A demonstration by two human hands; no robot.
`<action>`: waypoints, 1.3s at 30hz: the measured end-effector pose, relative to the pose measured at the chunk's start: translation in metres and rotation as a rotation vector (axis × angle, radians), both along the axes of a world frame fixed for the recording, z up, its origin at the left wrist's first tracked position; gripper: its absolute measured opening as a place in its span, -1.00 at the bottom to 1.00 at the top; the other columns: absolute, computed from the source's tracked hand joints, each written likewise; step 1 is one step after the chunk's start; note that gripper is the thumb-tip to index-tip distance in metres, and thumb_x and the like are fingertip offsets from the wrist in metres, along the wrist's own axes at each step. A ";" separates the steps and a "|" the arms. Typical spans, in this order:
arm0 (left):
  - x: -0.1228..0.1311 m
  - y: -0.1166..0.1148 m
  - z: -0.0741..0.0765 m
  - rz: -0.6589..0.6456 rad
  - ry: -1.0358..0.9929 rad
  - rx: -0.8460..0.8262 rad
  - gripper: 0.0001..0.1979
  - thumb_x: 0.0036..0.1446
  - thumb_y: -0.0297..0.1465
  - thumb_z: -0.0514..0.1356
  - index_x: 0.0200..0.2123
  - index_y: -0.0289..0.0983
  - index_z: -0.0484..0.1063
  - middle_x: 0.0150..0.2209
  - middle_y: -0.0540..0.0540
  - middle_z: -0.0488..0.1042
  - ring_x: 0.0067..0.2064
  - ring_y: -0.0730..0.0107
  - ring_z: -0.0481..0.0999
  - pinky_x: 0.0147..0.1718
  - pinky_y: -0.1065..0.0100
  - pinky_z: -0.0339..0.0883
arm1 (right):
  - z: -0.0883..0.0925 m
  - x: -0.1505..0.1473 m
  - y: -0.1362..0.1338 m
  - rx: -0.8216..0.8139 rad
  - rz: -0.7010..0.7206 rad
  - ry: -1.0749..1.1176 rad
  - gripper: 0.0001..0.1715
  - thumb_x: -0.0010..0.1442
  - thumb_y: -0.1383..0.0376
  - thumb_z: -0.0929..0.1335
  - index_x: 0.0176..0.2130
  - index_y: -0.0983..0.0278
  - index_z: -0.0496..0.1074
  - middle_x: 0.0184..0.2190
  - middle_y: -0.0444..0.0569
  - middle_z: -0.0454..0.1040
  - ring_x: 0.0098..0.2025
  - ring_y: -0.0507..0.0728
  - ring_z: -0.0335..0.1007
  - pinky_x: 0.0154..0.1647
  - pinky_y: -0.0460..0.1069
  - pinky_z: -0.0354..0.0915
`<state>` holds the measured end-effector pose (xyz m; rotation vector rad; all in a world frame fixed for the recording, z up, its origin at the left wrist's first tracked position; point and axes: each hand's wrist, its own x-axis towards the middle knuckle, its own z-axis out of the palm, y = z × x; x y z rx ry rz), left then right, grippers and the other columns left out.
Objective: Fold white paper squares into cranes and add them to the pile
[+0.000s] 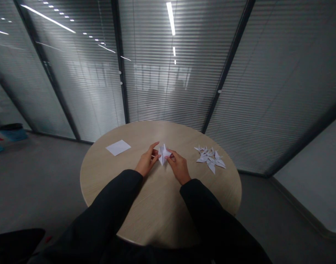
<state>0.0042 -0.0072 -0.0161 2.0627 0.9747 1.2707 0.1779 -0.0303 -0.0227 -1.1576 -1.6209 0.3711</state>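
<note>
The left hand (146,161) and right hand (179,167) both grasp a pointed, folded piece of white paper (163,154) between their fingers, holding it over the middle of the round, pale wooden worktop (157,205). A flat square white paper sheet (118,147) lies near the far left edge, and a heap of folded white paper cranes (210,159) lies near the far right edge.

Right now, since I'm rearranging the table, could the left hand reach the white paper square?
Probably yes: only bare tabletop lies between the left hand and the white paper square, though that hand holds the folded paper.
</note>
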 end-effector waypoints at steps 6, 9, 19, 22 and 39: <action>-0.002 -0.002 0.001 -0.079 0.039 0.056 -0.61 0.25 -0.39 0.02 0.15 -0.21 0.22 -0.12 -0.16 0.49 -0.16 0.36 0.52 -0.15 0.28 0.39 | 0.001 -0.001 -0.001 -0.064 0.014 0.163 -0.35 0.11 0.23 0.34 0.18 0.23 0.19 -0.36 -0.08 0.53 -0.39 0.10 0.51 -0.29 0.00 0.40; -0.003 -0.002 0.002 -0.091 0.109 0.163 -0.67 0.20 -0.42 0.06 0.04 -0.24 0.34 -0.06 -0.20 0.46 -0.08 0.31 0.48 -0.12 0.27 0.39 | 0.002 -0.003 -0.003 -0.077 0.026 0.218 -0.34 0.09 0.23 0.34 0.16 0.25 0.13 -0.40 -0.12 0.53 -0.38 0.11 0.51 -0.27 0.01 0.38; -0.002 0.001 0.001 -0.018 0.117 0.175 -0.78 0.19 -0.25 0.15 -0.19 -0.25 0.46 -0.24 -0.12 0.47 -0.24 0.35 0.48 -0.24 0.31 0.41 | 0.005 -0.006 -0.005 -0.070 0.056 0.257 -0.52 0.07 0.23 0.32 -0.02 0.19 0.11 -0.50 -0.22 0.48 -0.44 0.11 0.48 -0.36 -0.02 0.36; -0.001 0.002 -0.001 0.021 0.098 0.174 -0.78 0.19 -0.23 0.15 -0.23 -0.25 0.46 -0.27 -0.10 0.48 -0.26 0.35 0.49 -0.26 0.33 0.40 | 0.006 -0.005 -0.008 -0.065 0.067 0.238 -0.63 0.14 0.19 0.29 -0.06 0.18 0.12 -0.47 -0.18 0.50 -0.43 0.11 0.49 -0.34 -0.01 0.37; 0.009 -0.004 -0.002 0.023 -0.167 -0.101 -0.55 0.07 -0.36 0.23 0.05 -0.22 0.27 -0.34 0.00 0.45 -0.40 0.47 0.49 -0.37 0.42 0.39 | 0.003 -0.010 -0.003 -0.039 0.012 0.110 -0.74 0.08 0.26 0.34 -0.18 0.20 0.27 -0.32 -0.07 0.47 -0.32 0.10 0.47 -0.29 0.01 0.41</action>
